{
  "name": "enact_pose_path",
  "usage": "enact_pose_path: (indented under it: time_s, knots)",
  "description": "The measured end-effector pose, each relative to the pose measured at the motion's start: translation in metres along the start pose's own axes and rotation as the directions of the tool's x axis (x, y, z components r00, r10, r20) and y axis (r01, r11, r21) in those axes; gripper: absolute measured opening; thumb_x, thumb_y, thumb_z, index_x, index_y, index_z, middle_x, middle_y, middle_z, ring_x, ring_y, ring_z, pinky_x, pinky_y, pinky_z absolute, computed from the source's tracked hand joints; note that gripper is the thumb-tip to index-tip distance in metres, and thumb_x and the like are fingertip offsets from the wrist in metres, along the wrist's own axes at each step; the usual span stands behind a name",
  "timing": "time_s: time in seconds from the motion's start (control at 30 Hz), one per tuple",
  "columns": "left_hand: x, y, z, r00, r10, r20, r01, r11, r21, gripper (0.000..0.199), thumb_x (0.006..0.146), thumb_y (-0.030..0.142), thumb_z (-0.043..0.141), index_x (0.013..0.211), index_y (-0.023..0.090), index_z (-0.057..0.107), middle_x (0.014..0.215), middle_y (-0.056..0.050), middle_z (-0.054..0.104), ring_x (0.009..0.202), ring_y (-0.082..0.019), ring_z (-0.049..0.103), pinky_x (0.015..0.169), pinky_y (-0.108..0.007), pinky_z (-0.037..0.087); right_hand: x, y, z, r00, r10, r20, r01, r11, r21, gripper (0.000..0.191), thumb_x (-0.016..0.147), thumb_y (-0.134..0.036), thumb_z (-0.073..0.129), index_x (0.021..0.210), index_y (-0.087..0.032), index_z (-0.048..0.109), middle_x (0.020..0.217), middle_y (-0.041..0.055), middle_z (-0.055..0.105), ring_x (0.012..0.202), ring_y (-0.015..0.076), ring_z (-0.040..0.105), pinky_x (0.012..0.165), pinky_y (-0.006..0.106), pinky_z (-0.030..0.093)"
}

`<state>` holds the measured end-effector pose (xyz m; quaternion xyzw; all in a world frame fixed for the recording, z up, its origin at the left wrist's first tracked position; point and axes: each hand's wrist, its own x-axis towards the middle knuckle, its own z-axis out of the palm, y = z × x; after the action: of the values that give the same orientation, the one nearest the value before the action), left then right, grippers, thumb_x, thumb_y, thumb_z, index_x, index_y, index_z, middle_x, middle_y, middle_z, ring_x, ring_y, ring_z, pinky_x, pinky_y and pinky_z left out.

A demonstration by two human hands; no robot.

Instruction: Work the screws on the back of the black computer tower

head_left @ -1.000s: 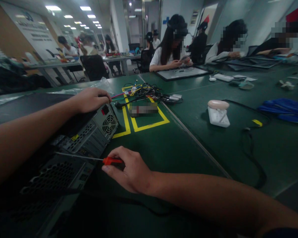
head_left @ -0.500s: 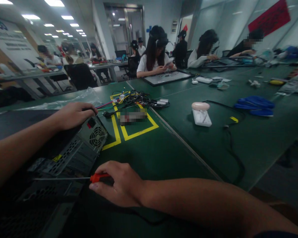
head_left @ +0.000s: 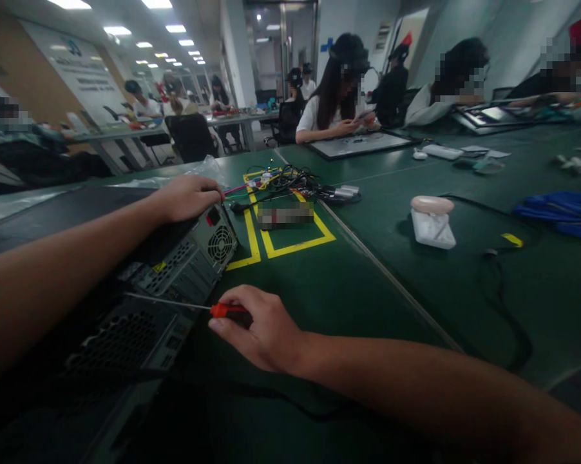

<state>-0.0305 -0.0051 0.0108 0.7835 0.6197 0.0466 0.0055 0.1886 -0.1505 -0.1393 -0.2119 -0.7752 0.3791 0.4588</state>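
A green table (head_left: 348, 290) fills most of the near view. On its left side lies the black-and-grey case (head_left: 187, 261), its rear panel facing right and much of its near part lost in shadow. Past the case's far end sits a heap of cables (head_left: 297, 183), with some coloured wires running toward the corner of the case; whether they join it is hidden.

The left hand (head_left: 187, 196) rests on top of the case, fingers bent over its edge; their undersides do not show, so I cannot tell how firmly they grip. The right hand (head_left: 264, 332) is closed around the handle of a screwdriver (head_left: 225, 312), whose long shaft points left across the rear panel.

Work on the case looks only partway along: the fan grille (head_left: 219, 245) and slotted metal are in place. The tip is lost in the dark, so I cannot tell whether it meets a screw, nor what is already loose.

Open table lies to the right of the case, beside the right hand. The tighter side is the left, under the left forearm. A white box (head_left: 433, 229) stands well apart, and yellow tape (head_left: 300, 247) marks the surface near the cables.
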Motion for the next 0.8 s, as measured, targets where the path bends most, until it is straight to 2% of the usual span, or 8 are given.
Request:
enact_pose_path:
  time_s: [0.27,0.4,0.47,0.6,0.8]
  knots:
    - [-0.0003,0.0017,-0.0012,1.0,0.002,0.012,-0.002,1.0,-0.027,0.054,0.09,0.042,0.04,0.113,0.01,0.078,0.114,-0.016,0.078,0.108,-0.031,0.069,0.099,-0.041,0.05,0.0014,-0.0012,-0.0008,0.999,-0.027,0.022,0.028,0.999,-0.037,0.031,0.11,-0.044,0.057,0.105,-0.019,0.073,0.093,0.0053,0.074,0.081,0.0162,0.068,0.082,0.028,0.057]
    - [0.0011,-0.0015,0.0003,1.0,0.008,0.0,-0.008,1.0,-0.03,0.054,0.091,0.043,0.04,0.112,0.012,0.079,0.112,-0.015,0.078,0.107,-0.032,0.069,0.099,-0.042,0.049,0.0002,-0.002,0.0,0.999,0.045,0.015,-0.045,0.999,-0.008,0.033,0.1,-0.048,0.07,0.117,-0.021,0.068,0.098,0.0039,0.075,0.08,0.0163,0.068,0.077,0.028,0.058]
    - [0.0012,-0.0019,0.0008,1.0,-0.004,0.0,0.004,0.999,-0.043,0.053,0.091,0.043,0.041,0.111,0.012,0.079,0.112,-0.014,0.078,0.107,-0.032,0.069,0.098,-0.042,0.049,-0.0001,-0.0013,0.0002,0.999,0.043,0.021,-0.042,0.999,-0.011,0.032,0.096,-0.046,0.074,0.115,-0.021,0.066,0.098,0.0031,0.074,0.079,0.0165,0.068,0.076,0.028,0.058]
    - [0.0012,-0.0015,0.0011,1.0,-0.019,0.002,0.019,0.999,-0.051,0.054,0.09,0.043,0.041,0.112,0.012,0.078,0.112,-0.015,0.077,0.107,-0.033,0.07,0.098,-0.043,0.049,0.0003,0.0005,0.0008,0.999,0.038,0.023,-0.037,0.999,-0.024,0.021,0.098,-0.041,0.071,0.106,-0.023,0.065,0.096,0.0025,0.074,0.079,0.0167,0.067,0.08,0.03,0.058]
    - [0.0023,-0.0037,0.0016,1.0,0.0,-0.002,0.0,0.999,-0.05,0.053,0.089,0.044,0.041,0.109,0.013,0.078,0.114,-0.015,0.078,0.108,-0.033,0.071,0.097,-0.041,0.05,0.0,-0.0005,0.0014,0.996,0.074,0.046,-0.072,0.997,-0.031,0.024,0.099,-0.044,0.072,0.107,-0.023,0.064,0.098,0.0031,0.074,0.082,0.0179,0.068,0.083,0.033,0.059]
